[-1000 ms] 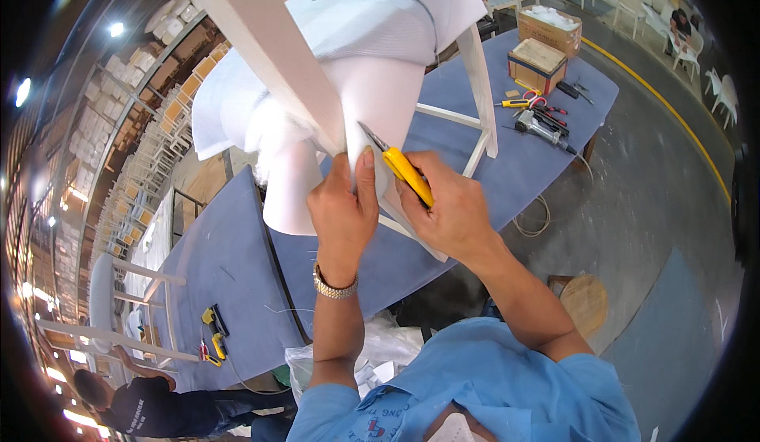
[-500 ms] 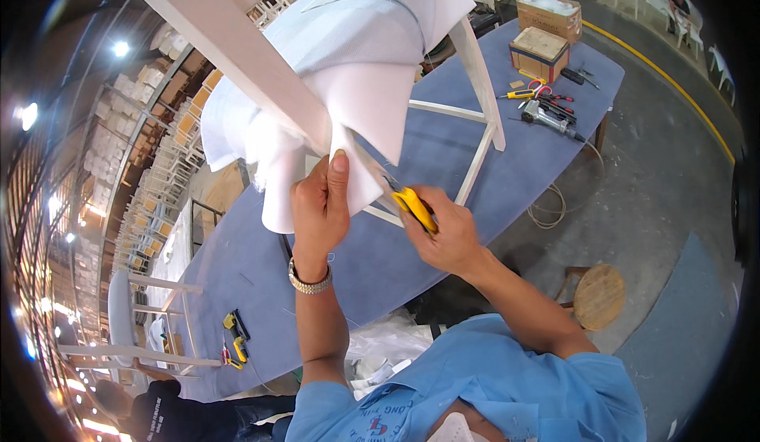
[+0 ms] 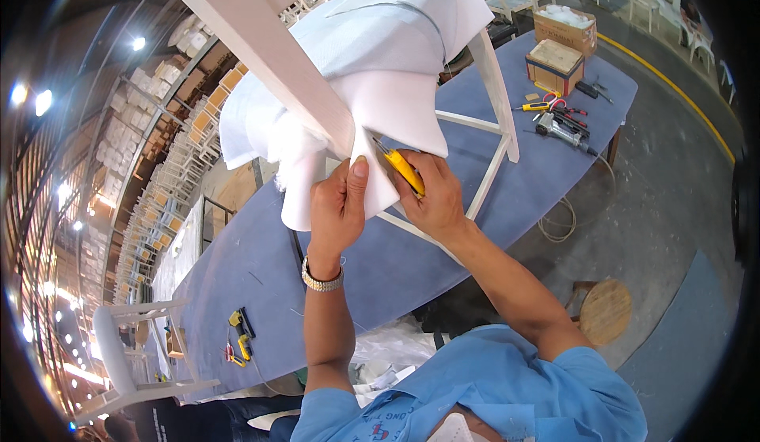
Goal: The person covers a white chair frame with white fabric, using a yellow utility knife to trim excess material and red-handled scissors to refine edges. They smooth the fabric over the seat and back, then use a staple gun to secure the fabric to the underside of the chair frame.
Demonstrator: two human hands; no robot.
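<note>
A white wooden chair (image 3: 277, 58) stands on the table, its seat draped with a white foam sheet (image 3: 400, 102) under pale grey-blue fabric (image 3: 368, 34). The foam hangs over the near side and is split beside the chair's post. My left hand (image 3: 339, 204) pinches the hanging foam flap (image 3: 378, 193) just below that post, thumb on top. Wrapped in my right hand (image 3: 437, 201) is a yellow utility knife (image 3: 405, 172). Its blade points up and left into the gap in the foam; the very tip is hard to make out.
Blue-grey cloth covers the table (image 3: 261, 284). At its right end lie an air tool (image 3: 558, 132), red-handled scissors (image 3: 549, 102) and cardboard boxes (image 3: 556, 64). More hand tools (image 3: 241, 335) lie at left, near another chair (image 3: 119, 355). A round stool (image 3: 606, 311) stands on the floor.
The knife has moved up from the foam's lower edge to the gap beside the post. My left hand keeps its pinch. The chair at lower left has shifted and tilted, and the view has swung slightly.
</note>
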